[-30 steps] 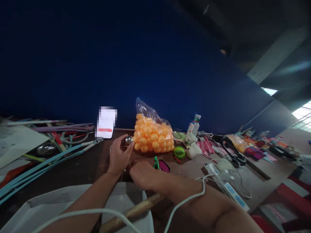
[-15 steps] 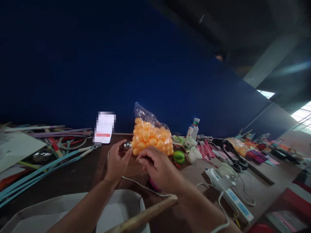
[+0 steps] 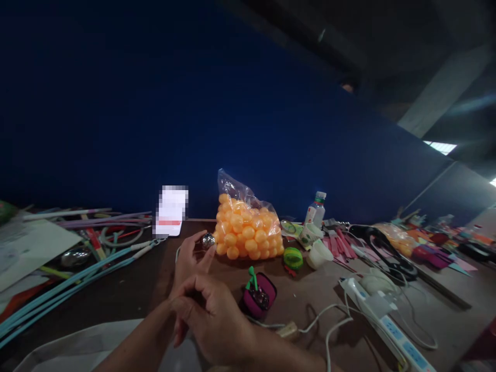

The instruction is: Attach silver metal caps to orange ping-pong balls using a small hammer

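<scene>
A shiny silver ball sits between the thumb and index finger of my left hand, beside the bag's lower left. My right hand crosses in front of my left wrist with its fingers curled in; whatever they may hold is hidden. Just right of my hands stands a small purple pouch, its top open, with a green tie and dark shiny contents. Behind the hands is a clear plastic bag of orange balls.
A phone leans at the back left, near light-blue cords. To the right are a green striped ball, a white cup, a bottle and a power strip. A white tray lies at the front left.
My right hand has moved left and toward me, over my left wrist, uncovering the purple pouch. My left hand keeps the silver ball. The view has shifted slightly.
</scene>
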Motion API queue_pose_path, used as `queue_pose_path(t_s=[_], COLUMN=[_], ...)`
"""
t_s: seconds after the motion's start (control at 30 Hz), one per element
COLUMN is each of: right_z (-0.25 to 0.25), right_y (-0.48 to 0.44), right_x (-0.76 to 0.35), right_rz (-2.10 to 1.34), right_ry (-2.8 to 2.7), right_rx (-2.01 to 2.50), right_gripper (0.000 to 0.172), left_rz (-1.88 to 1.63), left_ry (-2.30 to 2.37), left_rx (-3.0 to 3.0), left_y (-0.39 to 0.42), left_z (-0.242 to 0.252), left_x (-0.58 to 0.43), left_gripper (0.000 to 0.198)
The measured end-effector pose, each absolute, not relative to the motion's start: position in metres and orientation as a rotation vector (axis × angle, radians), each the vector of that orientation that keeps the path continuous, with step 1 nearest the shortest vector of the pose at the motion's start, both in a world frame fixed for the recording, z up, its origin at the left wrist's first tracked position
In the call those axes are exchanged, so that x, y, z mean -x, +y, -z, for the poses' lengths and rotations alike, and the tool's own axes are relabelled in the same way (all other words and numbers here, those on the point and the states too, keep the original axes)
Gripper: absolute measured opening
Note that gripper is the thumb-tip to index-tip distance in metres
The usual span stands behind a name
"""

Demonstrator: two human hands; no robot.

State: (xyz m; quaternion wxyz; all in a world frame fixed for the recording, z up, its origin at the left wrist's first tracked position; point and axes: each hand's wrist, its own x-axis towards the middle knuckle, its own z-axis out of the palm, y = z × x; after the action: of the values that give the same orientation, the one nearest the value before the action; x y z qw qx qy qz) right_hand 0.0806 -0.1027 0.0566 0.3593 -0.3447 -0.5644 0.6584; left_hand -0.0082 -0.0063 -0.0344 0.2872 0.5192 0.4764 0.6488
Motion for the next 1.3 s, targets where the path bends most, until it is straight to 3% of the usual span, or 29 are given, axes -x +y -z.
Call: queue_pose_path(t_s=[0.13,0.23,0.47,0.63,0.87,1.3], right_z=[-0.044,-0.044,-0.053,-0.046,-0.045,-0.063], right_y=[-0.102,-0.103,-0.106,-0.103,-0.101,-0.096], right_x=[-0.074,-0.072,-0.075,-0.077,-0.076,-0.075], right_rz=[-1.896,-2.063,-2.304,-2.281,-2.262,-2.181], right_ry=[-1.159,-0.898,-0.634,-0.650,-0.720,-0.340], right_rx=[0.865,0.829,0.780,0.777,0.832,0.924], right_gripper=[0.054,0.058,0.049,0.037,0.033,0.027], left_rz=[-1.739,-1.746,-1.755,-1.742,-1.727,-1.696], left_ry=[1.277,1.277,1.269,1.271,1.276,1.324], left_rx=[-1.392,-1.403,-1.415,-1.415,-1.434,-1.413], left_y=[-0.007,-0.008,-0.009,-0.008,-0.009,-0.005], left_z=[0.033,0.030,0.028,0.027,0.027,0.031], left_x=[0.008,0.006,0.004,0.004,0.006,0.008], left_gripper=[0.045,0.043,0.040,0.039,0.040,0.042])
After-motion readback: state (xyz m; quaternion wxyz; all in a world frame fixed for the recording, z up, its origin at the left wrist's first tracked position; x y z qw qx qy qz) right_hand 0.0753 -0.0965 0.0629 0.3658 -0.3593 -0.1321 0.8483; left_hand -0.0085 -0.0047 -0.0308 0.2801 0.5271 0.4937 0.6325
